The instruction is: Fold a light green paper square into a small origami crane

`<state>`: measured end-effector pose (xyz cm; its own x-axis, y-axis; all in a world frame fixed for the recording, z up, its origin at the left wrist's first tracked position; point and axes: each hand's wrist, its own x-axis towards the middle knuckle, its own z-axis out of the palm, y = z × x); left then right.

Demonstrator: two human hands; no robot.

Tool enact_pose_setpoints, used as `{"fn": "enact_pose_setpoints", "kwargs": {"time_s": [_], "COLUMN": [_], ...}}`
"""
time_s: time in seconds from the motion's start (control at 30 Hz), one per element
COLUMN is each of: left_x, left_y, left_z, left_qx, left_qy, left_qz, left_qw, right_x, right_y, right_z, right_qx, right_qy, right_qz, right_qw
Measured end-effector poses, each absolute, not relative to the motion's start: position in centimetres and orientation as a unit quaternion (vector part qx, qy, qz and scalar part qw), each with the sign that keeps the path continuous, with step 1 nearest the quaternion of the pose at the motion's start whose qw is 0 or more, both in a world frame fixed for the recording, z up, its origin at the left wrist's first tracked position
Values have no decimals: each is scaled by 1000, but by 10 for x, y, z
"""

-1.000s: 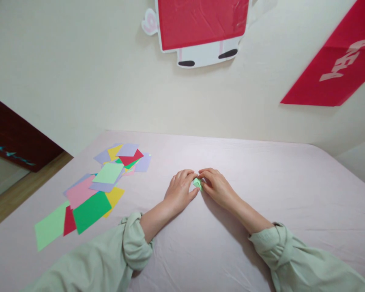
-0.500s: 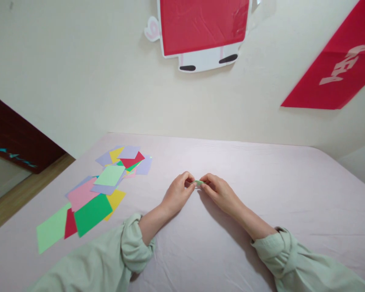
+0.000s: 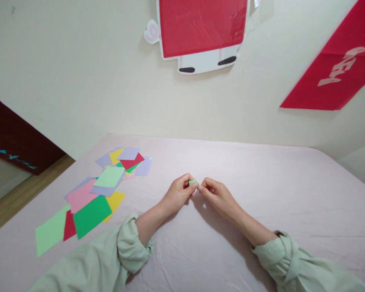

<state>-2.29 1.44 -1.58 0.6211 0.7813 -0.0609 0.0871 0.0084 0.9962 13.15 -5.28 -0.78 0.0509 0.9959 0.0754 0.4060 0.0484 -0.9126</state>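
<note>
A small piece of light green paper (image 3: pixel 192 182), seemingly folded, is pinched between thumb and fingers of my left hand (image 3: pixel 179 194). My right hand (image 3: pixel 218 195) meets it from the other side, with thumb and forefinger closed at the paper's right tip. Most of the paper is hidden by the fingers, so its full shape cannot be made out. Both hands are just above the pale pink cloth (image 3: pixel 182 251), close together near the middle of the table.
To the left lie overlapping coloured paper sheets: a dark green sheet (image 3: pixel 92 216), a pink sheet (image 3: pixel 81 196), a light green sheet (image 3: pixel 109 177) and several others. A wall (image 3: pixel 109 81) stands behind the table, with a red banner (image 3: pixel 325 73) and a red-and-white cutout (image 3: pixel 202 28) on it.
The light green paper has turned and shifted slightly left, toward my left hand. My right fingers have moved from its side to its tip, a little lower. The view tilted slightly.
</note>
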Motion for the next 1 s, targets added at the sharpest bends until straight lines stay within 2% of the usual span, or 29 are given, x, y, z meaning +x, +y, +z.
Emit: {"fn": "enact_pose_setpoints", "kwargs": {"time_s": [1.0], "left_x": [-22], "left_y": [15], "left_z": [-9], "left_qx": [652], "left_qy": [353], "left_qz": [276], "left_qw": [611], "right_x": [128], "right_y": [-55], "right_z": [-10], "right_qx": [-548], "right_qy": [-585], "right_qz": [415], "right_qw": [431]}}
